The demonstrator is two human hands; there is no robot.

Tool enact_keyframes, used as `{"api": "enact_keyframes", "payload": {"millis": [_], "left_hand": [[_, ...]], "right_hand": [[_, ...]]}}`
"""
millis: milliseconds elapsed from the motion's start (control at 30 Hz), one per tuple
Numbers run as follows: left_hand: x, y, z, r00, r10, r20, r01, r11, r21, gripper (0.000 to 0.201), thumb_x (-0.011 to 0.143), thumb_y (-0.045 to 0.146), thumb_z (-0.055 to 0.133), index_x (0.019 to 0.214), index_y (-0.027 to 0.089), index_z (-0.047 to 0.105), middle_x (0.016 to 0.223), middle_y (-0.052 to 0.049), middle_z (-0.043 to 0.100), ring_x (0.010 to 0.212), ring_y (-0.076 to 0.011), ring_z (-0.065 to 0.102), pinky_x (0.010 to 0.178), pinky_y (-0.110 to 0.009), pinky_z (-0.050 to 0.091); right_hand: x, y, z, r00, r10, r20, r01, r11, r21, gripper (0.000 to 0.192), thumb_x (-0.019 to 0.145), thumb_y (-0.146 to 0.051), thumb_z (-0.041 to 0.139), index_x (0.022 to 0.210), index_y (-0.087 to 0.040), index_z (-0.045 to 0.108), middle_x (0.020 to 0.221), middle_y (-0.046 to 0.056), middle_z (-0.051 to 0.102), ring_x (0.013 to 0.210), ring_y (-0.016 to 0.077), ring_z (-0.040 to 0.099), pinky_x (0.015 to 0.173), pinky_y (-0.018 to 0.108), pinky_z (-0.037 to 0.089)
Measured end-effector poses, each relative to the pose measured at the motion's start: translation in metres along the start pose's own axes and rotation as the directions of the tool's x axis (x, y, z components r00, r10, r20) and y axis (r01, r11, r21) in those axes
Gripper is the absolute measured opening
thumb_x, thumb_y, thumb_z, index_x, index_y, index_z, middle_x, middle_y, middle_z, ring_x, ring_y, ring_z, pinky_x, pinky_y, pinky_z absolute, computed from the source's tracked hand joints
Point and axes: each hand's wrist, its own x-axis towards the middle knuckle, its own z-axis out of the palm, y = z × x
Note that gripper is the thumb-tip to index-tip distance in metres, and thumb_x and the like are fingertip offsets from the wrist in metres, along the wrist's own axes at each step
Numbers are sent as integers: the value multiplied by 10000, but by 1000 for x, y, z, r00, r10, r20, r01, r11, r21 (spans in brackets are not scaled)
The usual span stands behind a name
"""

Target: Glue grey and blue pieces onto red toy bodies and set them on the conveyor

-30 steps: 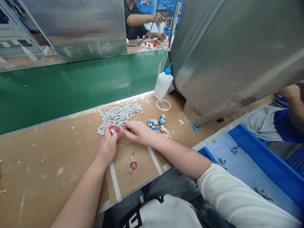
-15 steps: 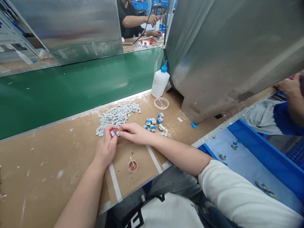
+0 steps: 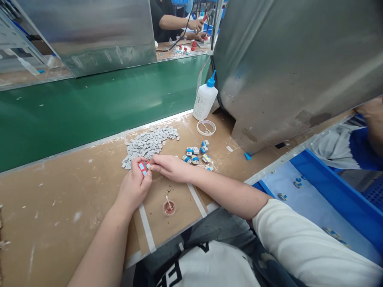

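red part: tiny red block with a pale blue face, sits between both hands just above the bench, right at the near edge of the grey pile
left hand: curled around the red part, thumb and fingers pinching it from the left and below
right hand: fingertips pinched together and touching the red part's right side; looks like there's a small grey bit in the pinch, but it's too small to be sure
grey pile: loose heap of little grey chips spread on the bench just behind the hands, running up toward the belt
blue bits: handful of small blue-and-white pieces, scattered just right of the right hand
cup: small reddish cup with a white stick in it, near side of the hands, inside a taped-off rectangle
ring: white round lid or ring, lying flat behind the blue bits
bottle: white squeeze bottle with a blue nozzle, upright, just behind the ring and next to the metal housing
belt: green conveyor running along the far edge of the bench
bench: brown, scuffed, with white specks all over
bin: blue tray off to the right, a few blue pieces lying in it
co-worker: someone across the belt, hands on a red tool, well apart from all this
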Motion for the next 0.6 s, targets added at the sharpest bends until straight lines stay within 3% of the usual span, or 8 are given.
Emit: {"api": "enact_keyframes", "payload": {"millis": [133, 300, 467, 600], "left_hand": [[0, 6, -1, 999, -40, 11, 38, 988, 149, 480, 943, 531, 349, 1281, 203, 444, 1001, -137, 754, 818, -369, 760, 710, -436, 533], [-1, 16, 0, 993, -108, 40, 92, 953, 289, 500, 951, 488, 347, 1324, 173, 454, 1056, -183, 780, 960, -423, 798, 760, -459, 562], [-2, 22, 0, 983, -170, 76, 133, 928, 348, 496, 966, 468, 344, 1353, 175, 445, 1086, -188, 794, 997, -427, 808, 814, -474, 579], [-2, 26, -2, 976, -196, 95, 146, 913, 380, 502, 961, 442, 348, 1366, 161, 442, 1092, -197, 793, 1001, -431, 808, 830, -484, 580]], "right_hand": [[-2, -8, 6, 995, 95, 0, -95, 992, 80, 249, 1134, -386, 460, 934, -238, 460, 797, -21, 577, 771, 166, 563, 759, 279, 413], [-5, -13, 14, 957, 291, 18, -286, 926, 247, 223, 1142, -354, 460, 952, -238, 486, 617, -76, 558, 566, 134, 576, 614, 243, 456], [-3, -3, 20, 955, 292, 50, -279, 828, 486, 240, 1133, -360, 502, 935, -226, 497, 582, -92, 578, 488, 97, 568, 504, 184, 466], [0, 4, 24, 949, 304, 86, -299, 775, 556, 231, 1129, -339, 504, 930, -221, 504, 559, -96, 580, 460, 97, 563, 470, 180, 481]]}}
